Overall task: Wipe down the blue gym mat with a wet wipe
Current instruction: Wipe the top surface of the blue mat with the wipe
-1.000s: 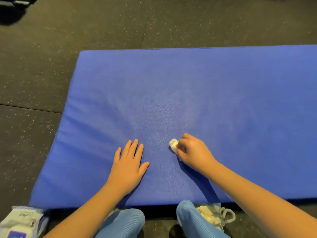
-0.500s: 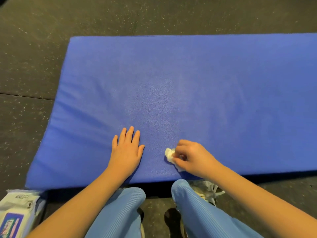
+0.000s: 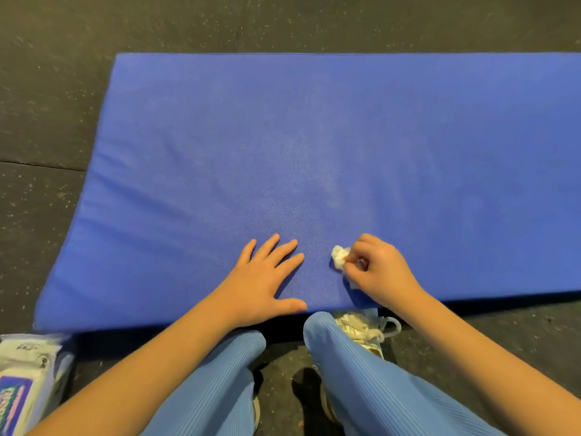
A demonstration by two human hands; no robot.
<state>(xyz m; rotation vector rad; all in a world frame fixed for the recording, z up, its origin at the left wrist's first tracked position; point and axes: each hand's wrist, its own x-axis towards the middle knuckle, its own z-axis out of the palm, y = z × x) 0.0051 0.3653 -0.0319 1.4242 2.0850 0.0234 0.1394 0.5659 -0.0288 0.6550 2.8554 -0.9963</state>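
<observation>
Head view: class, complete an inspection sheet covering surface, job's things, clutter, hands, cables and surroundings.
Surface: blue gym mat lies flat on the dark speckled floor.
Job's things: crumpled wet wipe on the mat near its front edge.
Clutter: pack of wipes on the floor by the mat's near left corner.
Hands: left hand flat on the mat, fingers spread; right hand grips the wipe.
Cables: nothing seen.
Surroundings: blue-trousered knees and a laced shoe at the near edge.

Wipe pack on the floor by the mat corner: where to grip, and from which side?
Probably from above and the right. The pack lies flat, label up, on the floor just off the near left corner of the mat. Take its right long edge, thumb on top and fingers under. That edge is in view, while its left side runs out of frame.
</observation>
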